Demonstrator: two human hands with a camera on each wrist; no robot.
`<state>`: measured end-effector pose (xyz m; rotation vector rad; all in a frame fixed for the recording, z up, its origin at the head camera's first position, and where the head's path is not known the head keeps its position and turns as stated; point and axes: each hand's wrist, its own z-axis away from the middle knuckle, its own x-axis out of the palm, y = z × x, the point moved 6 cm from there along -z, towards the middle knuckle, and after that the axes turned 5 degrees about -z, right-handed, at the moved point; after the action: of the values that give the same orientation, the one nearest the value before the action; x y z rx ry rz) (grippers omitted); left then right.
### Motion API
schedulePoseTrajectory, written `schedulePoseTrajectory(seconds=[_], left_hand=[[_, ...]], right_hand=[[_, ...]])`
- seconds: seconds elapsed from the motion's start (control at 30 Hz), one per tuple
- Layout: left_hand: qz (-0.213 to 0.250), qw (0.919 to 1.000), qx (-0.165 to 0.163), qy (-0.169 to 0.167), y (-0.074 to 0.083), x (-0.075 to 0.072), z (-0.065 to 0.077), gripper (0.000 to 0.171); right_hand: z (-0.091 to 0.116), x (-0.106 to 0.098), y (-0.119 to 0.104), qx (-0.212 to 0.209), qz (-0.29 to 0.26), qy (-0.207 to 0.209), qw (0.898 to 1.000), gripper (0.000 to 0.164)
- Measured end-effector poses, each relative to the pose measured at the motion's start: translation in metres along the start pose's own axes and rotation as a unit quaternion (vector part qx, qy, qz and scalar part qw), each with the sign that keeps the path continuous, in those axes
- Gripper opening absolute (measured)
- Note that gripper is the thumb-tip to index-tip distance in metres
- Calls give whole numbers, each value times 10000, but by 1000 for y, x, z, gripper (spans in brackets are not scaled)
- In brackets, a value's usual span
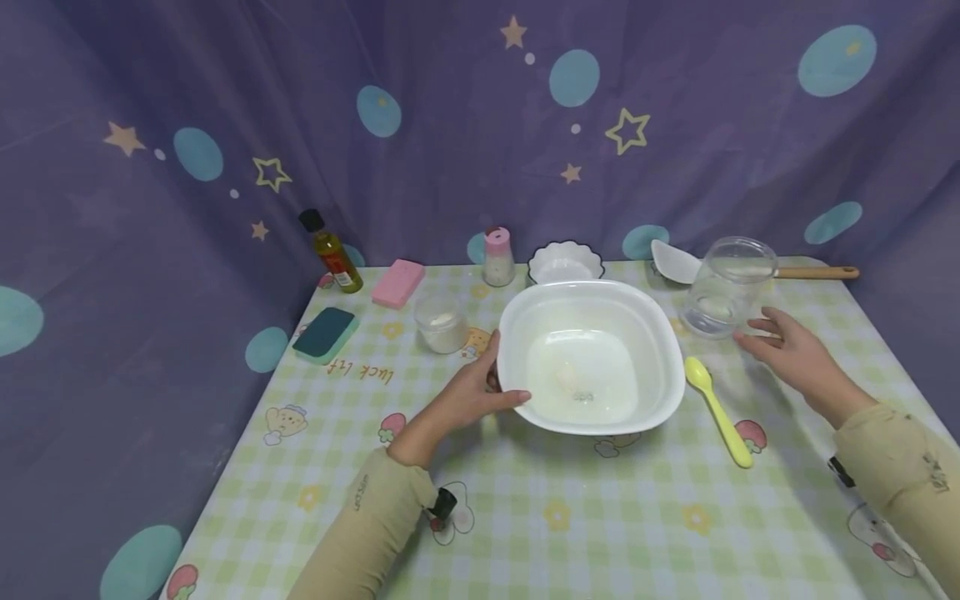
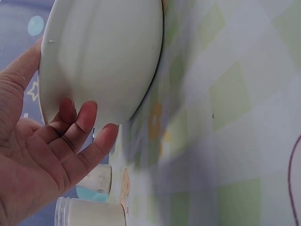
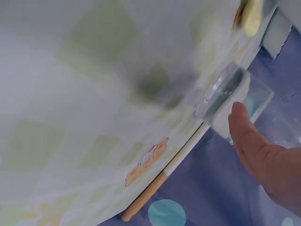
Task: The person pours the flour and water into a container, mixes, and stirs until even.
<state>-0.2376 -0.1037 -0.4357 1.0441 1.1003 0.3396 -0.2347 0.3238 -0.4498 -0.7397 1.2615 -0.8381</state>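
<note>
A white basin (image 1: 592, 358) with rounded corners stands mid-table; its inner bottom looks shiny. My left hand (image 1: 465, 393) grips its left rim. In the left wrist view the thumb lies over the rim and the bent fingers (image 2: 87, 115) are against the outer wall. My right hand (image 1: 798, 358) is beside a clear plastic jar (image 1: 723, 292), fingers extended and apart. Whether the fingertips touch the jar I cannot tell. The right wrist view shows the jar (image 3: 225, 94) just beyond that hand. Between basin and right hand lies a yellow-green spoon (image 1: 718, 412).
Along the back stand an oil bottle (image 1: 335, 258), a pink sponge (image 1: 398, 283), a pink-topped shaker (image 1: 498, 258), a scalloped white dish (image 1: 565, 260) and a wooden-handled white spatula (image 1: 813, 273), partly behind the jar. A green sponge (image 1: 326, 333) and a tub of white powder (image 1: 441, 325) are at left.
</note>
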Motion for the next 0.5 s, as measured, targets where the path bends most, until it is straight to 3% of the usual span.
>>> schedulePoseTrajectory(seconds=[0.13,0.5], left_hand=[[-20,10000,-14,15,0,0,0,108],[-48,10000,-13,41,0,0,-2,108]], right_hand=[[19,9,2,-116,95,-265,9995,80],[59,35,22,485,544,-739,9946,55]])
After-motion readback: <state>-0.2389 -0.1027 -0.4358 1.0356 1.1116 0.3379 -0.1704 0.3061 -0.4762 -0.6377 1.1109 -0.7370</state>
